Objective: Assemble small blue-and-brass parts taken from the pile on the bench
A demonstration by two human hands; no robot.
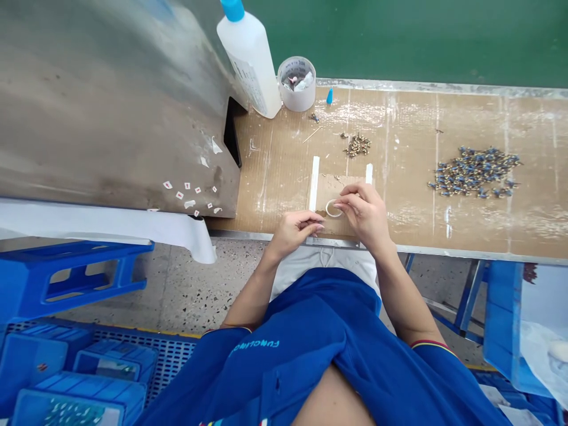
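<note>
A white bottle is seen on the worktop. Finger and thumb of the left hand are close; whether anything is pinched cannot be told. Just beside them, a white ring is pinched by the right hand. Far right, blue-and-gold bits are piled.

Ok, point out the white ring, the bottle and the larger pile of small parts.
White ring (327, 208): head view, left edge of its band.
Bottle (251, 66): head view, mid-body.
Larger pile (475, 170): head view, middle of the heap.
</note>
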